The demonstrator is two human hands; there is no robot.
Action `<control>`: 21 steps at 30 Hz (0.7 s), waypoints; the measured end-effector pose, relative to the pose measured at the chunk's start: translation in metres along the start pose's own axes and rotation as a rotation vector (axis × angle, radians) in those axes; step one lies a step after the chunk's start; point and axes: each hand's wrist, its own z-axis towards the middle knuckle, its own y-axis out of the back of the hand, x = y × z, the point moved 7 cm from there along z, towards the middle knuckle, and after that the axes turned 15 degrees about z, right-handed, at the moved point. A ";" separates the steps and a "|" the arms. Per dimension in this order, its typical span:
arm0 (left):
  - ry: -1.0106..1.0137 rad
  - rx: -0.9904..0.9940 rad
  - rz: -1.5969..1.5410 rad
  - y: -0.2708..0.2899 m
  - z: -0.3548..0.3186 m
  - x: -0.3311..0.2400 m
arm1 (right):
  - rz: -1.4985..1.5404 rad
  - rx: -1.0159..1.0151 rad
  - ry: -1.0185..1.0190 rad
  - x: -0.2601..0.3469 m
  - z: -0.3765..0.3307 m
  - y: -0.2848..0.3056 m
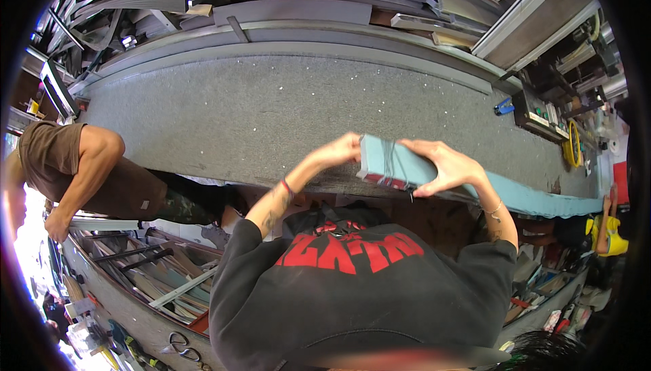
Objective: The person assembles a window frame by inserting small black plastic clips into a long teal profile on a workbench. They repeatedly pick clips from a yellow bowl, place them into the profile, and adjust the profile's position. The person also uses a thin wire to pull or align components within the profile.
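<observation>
Between both hands: light-blue foam-like strip [397,161], near end held up over the front edge of the grey carpeted desk [271,113]. Left hand [342,148] pinches the strip's left end, fingers curled round the edge. Right hand [449,165] lies over the top face, fingers spread, thumb below, clamped on the same strip. Thin dark thread or wire [388,157] hangs across the near end (can't tell whether it's tied or only draped). Rest of the strip runs right along the desk edge toward a person in yellow [605,235].

Risks, as I judge them:
- long unsupported run to the right could sag or twist, since I grip one end only
- loose thread could snag on my fingers or the desk lip
- left grip is just fingertips; a tug from the far end could pull it free

Further out: another person in a brown top [68,167] leans at the left, metal profiles [163,283] stacked below, blue tool [503,107] on the desk's far right.
</observation>
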 end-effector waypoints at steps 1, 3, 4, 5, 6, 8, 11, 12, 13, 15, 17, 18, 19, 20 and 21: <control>-0.052 -0.035 0.075 -0.020 -0.012 0.002 | -0.039 -0.064 -0.022 -0.002 0.001 0.008; 0.079 0.073 0.071 -0.062 -0.038 0.010 | -0.142 -0.194 0.019 0.001 0.004 0.020; 0.080 0.098 0.092 -0.074 -0.050 0.005 | -0.170 -0.240 0.017 -0.001 0.006 0.023; 0.100 -0.013 0.299 -0.071 -0.061 -0.002 | -0.135 -0.239 0.017 -0.005 0.010 0.022; 0.027 -0.097 0.459 -0.067 -0.071 -0.019 | -0.181 -0.231 -0.032 -0.014 0.016 0.017; 0.037 -0.085 0.486 -0.060 -0.090 -0.044 | -0.261 -0.253 -0.007 -0.026 0.031 0.001; 0.015 -0.007 0.559 -0.035 -0.117 -0.091 | -0.318 -0.223 -0.077 -0.055 0.050 -0.024; -0.072 0.043 0.546 -0.023 -0.123 -0.111 | -0.329 -0.218 -0.118 -0.061 0.055 -0.027; -0.046 -0.079 0.596 0.006 -0.125 -0.124 | -0.310 -0.248 -0.083 -0.059 0.056 -0.030; -0.144 -0.185 0.607 0.057 -0.110 -0.146 | -0.323 -0.234 -0.134 -0.054 0.050 -0.035; -0.148 -0.206 0.600 0.090 -0.070 -0.145 | -0.279 -0.147 -0.127 -0.035 0.034 -0.050; -0.126 -0.289 0.623 0.099 -0.049 -0.139 | -0.286 -0.106 -0.129 -0.025 0.025 -0.054; -0.155 -0.224 0.606 0.089 -0.030 -0.130 | -0.253 -0.096 -0.115 -0.016 0.016 -0.052; -0.189 -0.309 0.591 0.080 -0.020 -0.124 | -0.239 -0.155 -0.088 -0.008 0.010 -0.039; -0.191 -0.236 0.523 0.054 -0.019 -0.119 | -0.232 -0.202 -0.064 -0.004 0.005 -0.023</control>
